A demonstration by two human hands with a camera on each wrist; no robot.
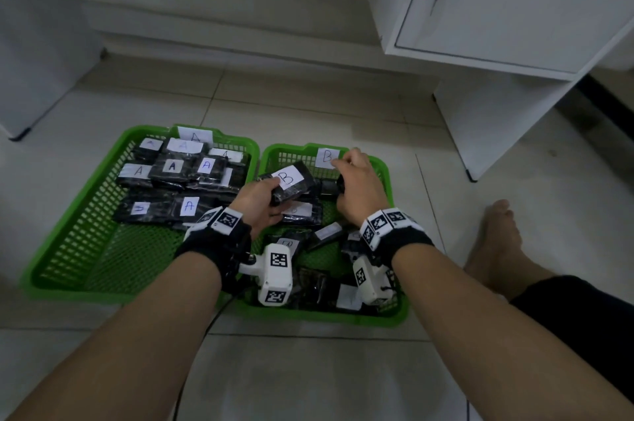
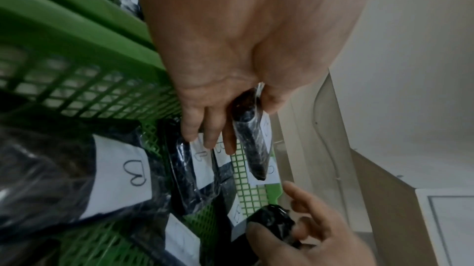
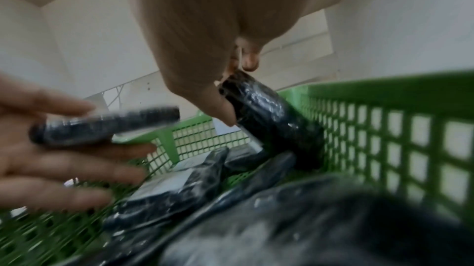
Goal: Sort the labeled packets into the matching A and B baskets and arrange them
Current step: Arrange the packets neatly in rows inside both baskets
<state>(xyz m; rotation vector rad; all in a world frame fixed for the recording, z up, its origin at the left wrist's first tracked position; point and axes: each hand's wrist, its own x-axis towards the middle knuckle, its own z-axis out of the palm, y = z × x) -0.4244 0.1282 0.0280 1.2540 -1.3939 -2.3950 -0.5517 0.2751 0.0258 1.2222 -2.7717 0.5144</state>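
We're holding a black packet with a B label [image 1: 291, 182] in our left hand [image 1: 259, 202], thumb on top and fingers curled underneath, lifted above the packets lying in the B basket [image 1: 384, 166]. From the left wrist camera the same packet [image 2: 252, 144] is showing edge-on, pinched between thumb and fingers, hanging over the basket's mesh floor.

Our right hand [image 1: 360, 187] is gripping a second dark packet [image 1: 331, 188] near the far right of that basket; the right wrist view is showing it [image 3: 269, 124] clamped between thumb and fingers, tilted, with its lower end down among the other packets next to the basket wall [image 3: 384, 132]. We can't read its label from any angle.

Underneath, the loose B packets [image 1: 302, 213] are lying in a jumble, some label-up, some turned over. A white paper tag with a B [image 1: 327, 157] is sitting on the far rim.

Just beside it on the left, the A basket [image 1: 85, 225] is holding its A packets [image 1: 182, 177] overlapped in rows toward the far end, with an A tag [image 1: 195, 136] on its far rim.

Both baskets are sitting on a pale tiled floor [image 1: 308, 369]. A white cabinet [image 1: 497, 9] is standing off to the right, and our bare foot [image 1: 497, 242] is resting near the B basket.
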